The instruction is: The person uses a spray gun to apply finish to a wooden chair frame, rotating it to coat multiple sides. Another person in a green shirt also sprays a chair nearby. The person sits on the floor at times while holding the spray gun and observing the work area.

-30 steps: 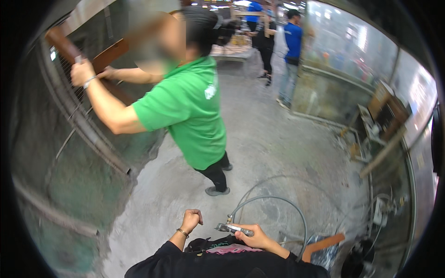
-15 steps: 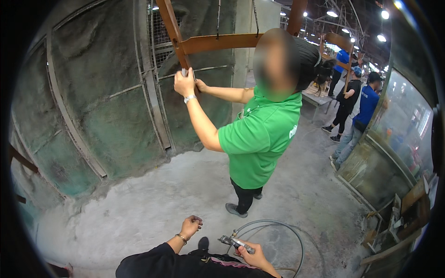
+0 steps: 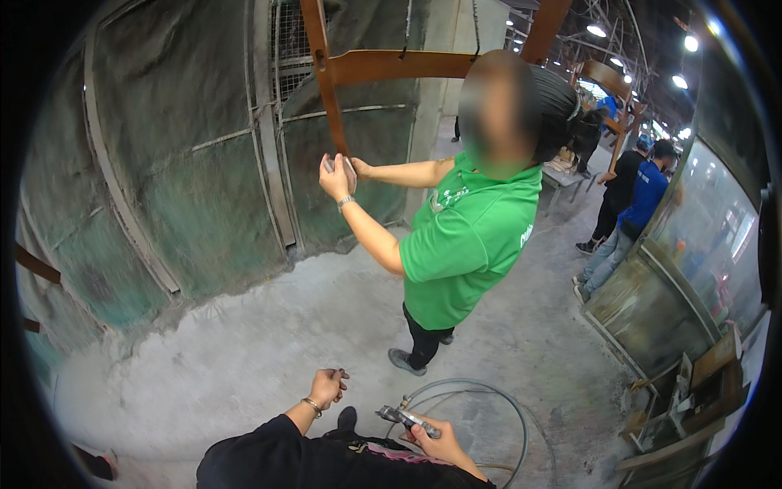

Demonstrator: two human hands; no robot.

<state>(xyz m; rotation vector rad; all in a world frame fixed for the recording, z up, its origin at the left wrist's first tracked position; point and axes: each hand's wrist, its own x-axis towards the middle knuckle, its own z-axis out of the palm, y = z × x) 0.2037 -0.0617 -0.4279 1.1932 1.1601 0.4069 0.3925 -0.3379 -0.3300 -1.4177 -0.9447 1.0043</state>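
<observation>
My right hand (image 3: 438, 445) is closed round a metal spray gun (image 3: 407, 421), its head turned to the left. A grey hose (image 3: 521, 424) loops on the floor beside the gun. My left hand (image 3: 329, 388) hangs to the left of it, fingers curled in and nothing visible in them. A bracelet sits on that wrist. In front of me a co-worker in a green shirt (image 3: 472, 220) grips a small flat pad (image 3: 349, 173) at the lower end of a brown wooden frame (image 3: 383, 67), which hangs from chains.
Stained green-grey wall panels (image 3: 187, 179) rise on the left. Wooden pieces (image 3: 688, 399) lean at the lower right, below a cloudy window panel (image 3: 709, 220). Other people (image 3: 643, 196) stand farther back near a table. Grey concrete floor (image 3: 244, 350) lies between me and the wall.
The co-worker's hands have moved down to the lower end of the wooden frame. My left hand has shifted slightly left and up, its fingers curling tighter. The spray gun stays in my right hand.
</observation>
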